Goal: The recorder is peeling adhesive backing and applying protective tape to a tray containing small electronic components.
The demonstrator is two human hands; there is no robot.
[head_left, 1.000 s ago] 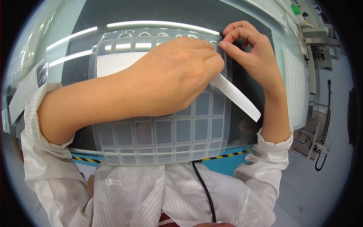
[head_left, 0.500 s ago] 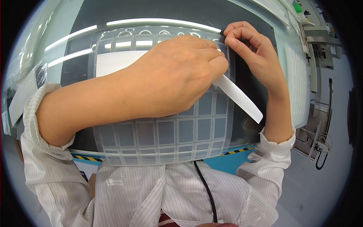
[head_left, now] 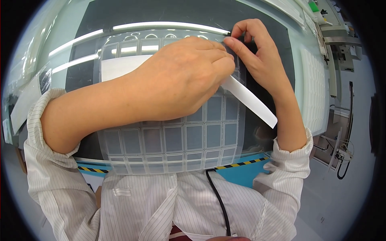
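Note:
A clear plastic tray (head_left: pixel 194 138) with rows of rectangular pockets lies in front of me. My left hand (head_left: pixel 197 76) reaches across its upper part, its fingers curled closed. From beneath that hand a white paper strip (head_left: pixel 254 102) sticks out toward the lower right, seemingly gripped in the fingers. Part of a white sheet (head_left: pixel 122 67) shows on the tray behind my left forearm; whether it joins the strip is hidden. By the tray's far right corner, my right hand (head_left: pixel 257 52) has thumb and forefinger bent together in a pinch. What sits between those fingertips is too small to make out.
Under the tray is a dark mat (head_left: pixel 261 140) on a pale work surface. White ridged trays (head_left: pixel 315 88) are stacked at the right edge. Clear film and a white piece (head_left: pixel 28 100) lie at far left. Yellow-black tape (head_left: pixel 241 162) marks the near edge; a black cable (head_left: pixel 219 201) hangs before me.
My right hand has moved left and slightly away from me, nearer the left hand. The left hand, strip and tray have shifted a little leftward.

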